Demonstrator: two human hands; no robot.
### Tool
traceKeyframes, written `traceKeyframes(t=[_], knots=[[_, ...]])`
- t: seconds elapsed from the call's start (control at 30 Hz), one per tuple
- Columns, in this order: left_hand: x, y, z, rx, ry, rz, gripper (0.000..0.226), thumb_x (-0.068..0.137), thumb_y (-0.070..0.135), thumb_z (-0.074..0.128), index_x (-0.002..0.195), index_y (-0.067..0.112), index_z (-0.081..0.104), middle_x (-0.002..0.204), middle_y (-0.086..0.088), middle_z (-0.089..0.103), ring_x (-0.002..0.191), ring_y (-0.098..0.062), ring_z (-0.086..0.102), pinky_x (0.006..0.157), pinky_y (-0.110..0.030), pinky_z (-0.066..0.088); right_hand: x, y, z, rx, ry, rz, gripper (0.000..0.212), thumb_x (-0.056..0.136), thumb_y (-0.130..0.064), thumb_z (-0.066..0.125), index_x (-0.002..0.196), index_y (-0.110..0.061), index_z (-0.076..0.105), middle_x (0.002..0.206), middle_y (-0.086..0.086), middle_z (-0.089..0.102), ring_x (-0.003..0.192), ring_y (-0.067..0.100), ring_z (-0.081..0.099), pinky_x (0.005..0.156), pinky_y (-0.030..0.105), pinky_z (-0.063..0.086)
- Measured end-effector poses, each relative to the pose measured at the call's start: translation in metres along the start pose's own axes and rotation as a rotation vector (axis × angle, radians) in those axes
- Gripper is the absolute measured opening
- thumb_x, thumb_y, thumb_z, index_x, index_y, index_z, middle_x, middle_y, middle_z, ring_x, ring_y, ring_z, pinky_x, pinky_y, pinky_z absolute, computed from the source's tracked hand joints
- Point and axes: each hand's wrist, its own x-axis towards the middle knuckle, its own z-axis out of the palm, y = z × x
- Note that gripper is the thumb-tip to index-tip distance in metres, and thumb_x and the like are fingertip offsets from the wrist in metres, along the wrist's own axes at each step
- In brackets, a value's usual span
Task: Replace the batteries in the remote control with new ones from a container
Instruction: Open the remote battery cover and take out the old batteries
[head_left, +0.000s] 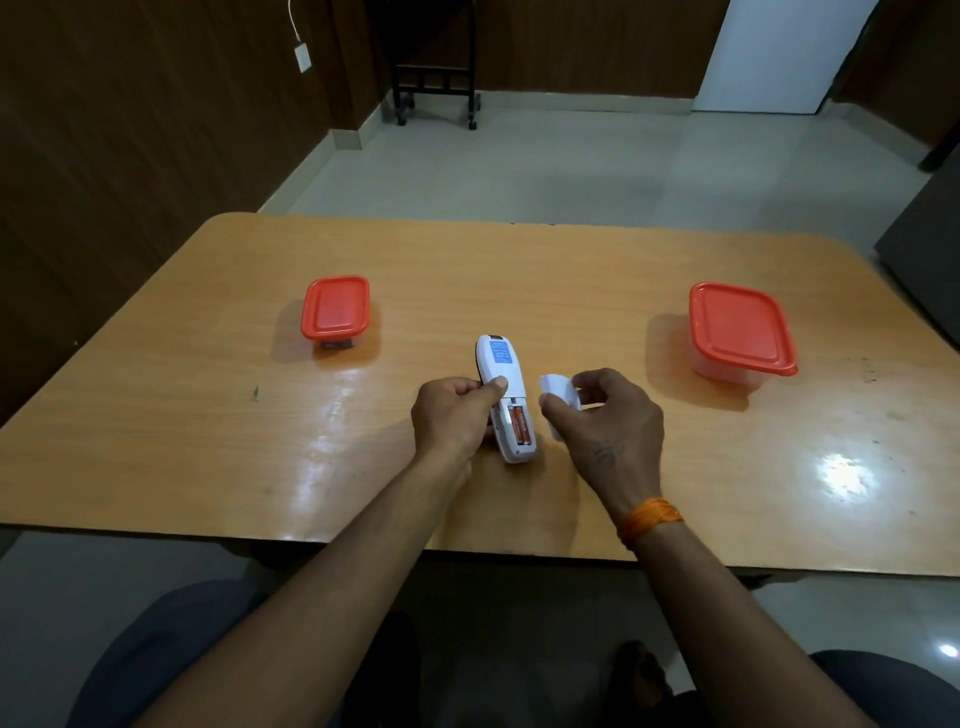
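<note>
A white remote control (500, 370) lies face down at the middle of the wooden table (208, 415), its back compartment uncovered. Two orange batteries (521, 425) sit side by side in that compartment. My left hand (453, 415) grips the remote from its left side, thumb on its back. My right hand (608, 421) holds the white battery cover (557, 391) just to the right of the remote, lifted clear of it. A small clear container with a red lid (336, 310) stands at the left. A larger clear container with a red lid (740, 330) stands at the right.
Both containers have their lids on. A dark wheeled stand (435, 62) is on the floor beyond the table's far edge. My knees show below the table's near edge.
</note>
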Motion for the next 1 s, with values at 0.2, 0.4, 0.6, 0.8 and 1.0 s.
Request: traceKeyframes(t=[0.2, 0.4, 0.6, 0.8, 1.0], knots=[[-0.003, -0.001, 0.003, 0.043, -0.019, -0.023, 0.023, 0.086, 0.022, 0.085, 0.083, 0.002, 0.076, 0.084, -0.007, 0.082, 0.074, -0.024, 0.081, 0.077, -0.047, 0.067, 0.011, 0.032, -0.006, -0.28, -0.031, -0.028, 0.04, 0.081, -0.04, 0.081, 0.104, -0.01, 0.066, 0.1, 0.008, 0.067, 0.091, 0.029, 0.063, 0.07, 0.031, 0.032], [-0.003, -0.003, 0.004, 0.062, -0.032, -0.036, 0.031, 0.086, 0.023, 0.085, 0.09, -0.006, 0.074, 0.086, -0.01, 0.082, 0.073, -0.026, 0.081, 0.076, -0.049, 0.067, 0.006, 0.034, -0.003, -0.431, -0.045, -0.104, 0.045, 0.083, -0.048, 0.079, 0.105, -0.011, 0.064, 0.105, 0.01, 0.059, 0.1, 0.033, 0.055, 0.073, 0.038, 0.046], [0.0, -0.001, 0.004, 0.057, -0.038, -0.051, 0.027, 0.086, 0.024, 0.084, 0.09, -0.001, 0.076, 0.089, -0.012, 0.082, 0.075, -0.028, 0.081, 0.076, -0.05, 0.067, -0.007, 0.002, 0.001, -0.212, -0.043, -0.234, 0.038, 0.085, -0.047, 0.076, 0.102, -0.015, 0.069, 0.093, 0.001, 0.067, 0.084, 0.021, 0.063, 0.067, 0.03, 0.039], [-0.005, 0.005, 0.001, 0.147, -0.035, 0.027, 0.021, 0.088, 0.024, 0.083, 0.078, 0.007, 0.074, 0.086, -0.012, 0.081, 0.068, -0.024, 0.08, 0.071, -0.047, 0.068, -0.025, -0.001, 0.02, -0.226, -0.233, -0.124, 0.034, 0.078, -0.044, 0.078, 0.095, -0.015, 0.071, 0.084, -0.003, 0.069, 0.082, 0.021, 0.066, 0.062, 0.031, 0.037], [-0.008, 0.008, -0.009, 0.448, 0.055, 0.231, 0.024, 0.077, 0.033, 0.088, 0.068, 0.03, 0.066, 0.082, 0.001, 0.081, 0.067, -0.018, 0.077, 0.068, -0.043, 0.066, -0.032, 0.003, 0.033, -0.213, -0.152, -0.175, 0.033, 0.081, -0.045, 0.077, 0.088, -0.014, 0.068, 0.083, 0.001, 0.069, 0.077, 0.021, 0.063, 0.062, 0.031, 0.032]])
